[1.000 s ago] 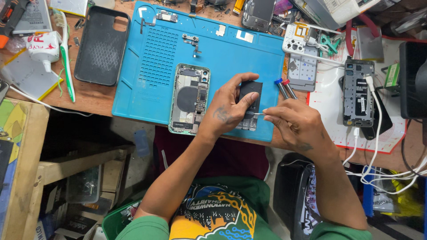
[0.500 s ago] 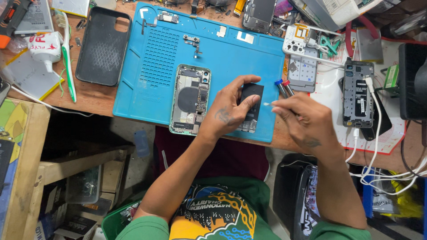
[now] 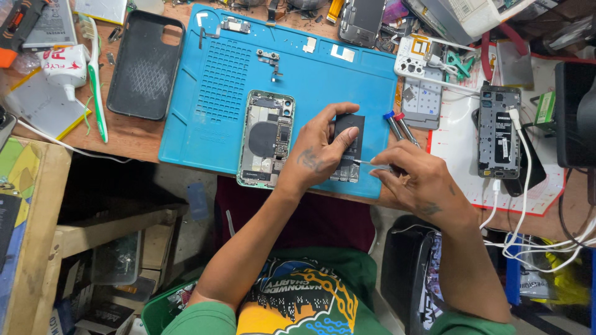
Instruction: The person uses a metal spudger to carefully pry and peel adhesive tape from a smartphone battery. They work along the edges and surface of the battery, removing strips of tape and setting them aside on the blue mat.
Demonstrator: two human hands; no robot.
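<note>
both forearms reach up from the lower edge, bare, converging toward each other. the left hand point(image 3: 320, 152) lies palm down, wrist slightly bent, fingers curled with the thumb and index fingertips pressed forward; a small dark mark shows on its back. the right hand point(image 3: 419, 180) sits just beside it, knuckles up, fingers pinched together and pointing left toward the left hand's fingertips.

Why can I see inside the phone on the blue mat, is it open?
Yes, open. The phone lies flat on the blue mat with its cover off, so its round coil and small metal parts show. The left hand rests beside it.
</note>
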